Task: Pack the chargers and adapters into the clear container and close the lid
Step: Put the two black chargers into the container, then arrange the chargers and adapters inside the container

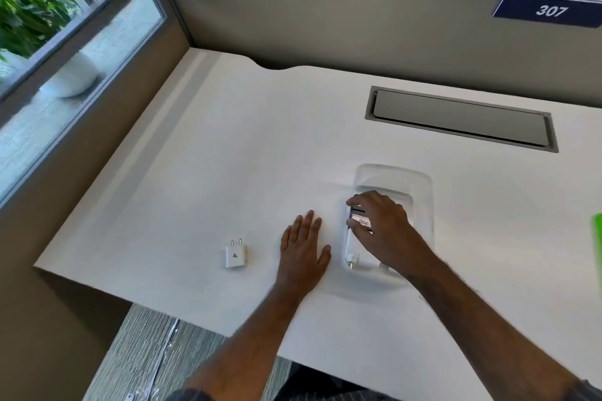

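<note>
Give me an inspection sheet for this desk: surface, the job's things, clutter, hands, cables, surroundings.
Surface: white desk, with a closed grey cable hatch set into it.
Job's things: clear container open, no lid on it; a white charger and a dark labelled item inside; one white adapter lies loose on the desk, left of both hands.
Clutter: a green object at the right edge, cut off, cannot identify.
Hands: left hand flat on the desk, empty; right hand inside the container on the dark item, grip unclear.
Cables: nothing seen.
Surroundings: grey partition with a 307 sign; window and plant at left.
</note>
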The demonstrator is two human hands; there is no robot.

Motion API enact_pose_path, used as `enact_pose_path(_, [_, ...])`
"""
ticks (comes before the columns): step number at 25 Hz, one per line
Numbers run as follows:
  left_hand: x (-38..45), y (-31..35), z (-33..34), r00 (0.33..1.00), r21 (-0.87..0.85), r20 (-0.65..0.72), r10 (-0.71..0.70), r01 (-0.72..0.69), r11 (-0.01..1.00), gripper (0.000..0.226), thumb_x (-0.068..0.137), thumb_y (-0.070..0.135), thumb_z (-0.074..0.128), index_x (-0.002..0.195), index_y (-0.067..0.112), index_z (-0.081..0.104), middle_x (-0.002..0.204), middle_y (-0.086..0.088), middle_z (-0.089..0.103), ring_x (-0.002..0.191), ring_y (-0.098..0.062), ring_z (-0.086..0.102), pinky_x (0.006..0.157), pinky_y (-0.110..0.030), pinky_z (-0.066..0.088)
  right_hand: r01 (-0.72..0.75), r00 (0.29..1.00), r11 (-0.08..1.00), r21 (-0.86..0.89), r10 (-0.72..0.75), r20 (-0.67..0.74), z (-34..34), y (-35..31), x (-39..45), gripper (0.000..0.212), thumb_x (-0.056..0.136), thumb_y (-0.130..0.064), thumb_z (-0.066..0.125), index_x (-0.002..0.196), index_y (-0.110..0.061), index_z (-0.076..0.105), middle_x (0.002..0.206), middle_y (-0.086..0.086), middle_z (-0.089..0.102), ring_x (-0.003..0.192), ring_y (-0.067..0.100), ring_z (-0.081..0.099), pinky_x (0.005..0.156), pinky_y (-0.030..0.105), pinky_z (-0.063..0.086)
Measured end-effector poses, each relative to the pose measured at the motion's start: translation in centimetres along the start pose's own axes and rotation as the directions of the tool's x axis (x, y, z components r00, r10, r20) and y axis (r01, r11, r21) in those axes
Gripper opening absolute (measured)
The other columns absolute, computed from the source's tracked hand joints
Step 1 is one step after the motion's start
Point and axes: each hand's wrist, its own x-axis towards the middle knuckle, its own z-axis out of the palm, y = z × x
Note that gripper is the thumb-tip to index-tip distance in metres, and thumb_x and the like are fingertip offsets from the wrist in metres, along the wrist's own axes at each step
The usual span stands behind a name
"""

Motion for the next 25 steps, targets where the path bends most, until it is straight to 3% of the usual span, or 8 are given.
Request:
enact_pose_path(5, [0.7,-3.0,-3.8,0.996,0.037,-0.019,0.087,-0.086,0.996,0.066,0.099,0.04,0.049,0.161,0.023,0.03,0.172,0.002,0.022,0.16,-0.023,0.016,0.13,-0.045,0.007,0.052,0.999,0.998,-0.034,-0.052,-0.013,1.6,-2.6,0.2,0.025,0.09,-0.031,0.067,0.114,-0.029,0.059,0.112,-0.014,0.06,0.102,0.012,0.059,0.093,0.038,0.041])
enact_pose_path(13, [0.8,-14.6,-9.4,0.978,0.028,-0.134,-0.162,0.168,0.985,0.06,0.102,0.036,0.053,0.158,0.021,0.037,0.17,0.001,0.029,0.159,-0.026,0.022,0.129,-0.049,0.012,0.115,0.98,0.992,-0.057,-0.104,0.168,6.8,-7.1,1.8,0.029,0.093,-0.033,0.061,0.121,-0.023,0.06,0.12,-0.008,0.06,0.109,0.017,0.056,0.098,0.036,0.038])
enact_pose_path(18, [-1.5,-20.0,-9.8,0.954,-0.014,-0.118,-0.275,0.275,0.961,0.06,0.105,0.038,0.047,0.161,0.023,0.031,0.172,0.002,0.022,0.16,-0.026,0.016,0.129,-0.048,0.011,0.168,0.932,0.985,-0.047,-0.143,0.334,11.4,-9.9,2.8,0.038,0.095,-0.035,0.059,0.13,-0.02,0.055,0.13,-0.003,0.056,0.116,0.021,0.054,0.101,0.035,0.037])
enact_pose_path(25, [-3.5,-21.9,-8.8,0.97,0.012,-0.138,-0.2,0.204,0.979,0.071,0.099,0.049,0.021,0.163,0.017,0.023,0.173,-0.003,0.016,0.161,-0.027,0.011,0.131,-0.047,0.008,0.195,0.882,0.973,-0.121,-0.12,0.455,16.5,-12.6,4.1,0.061,0.087,-0.041,0.065,0.141,-0.025,0.043,0.136,-0.001,0.05,0.12,0.024,0.051,0.097,0.041,0.04])
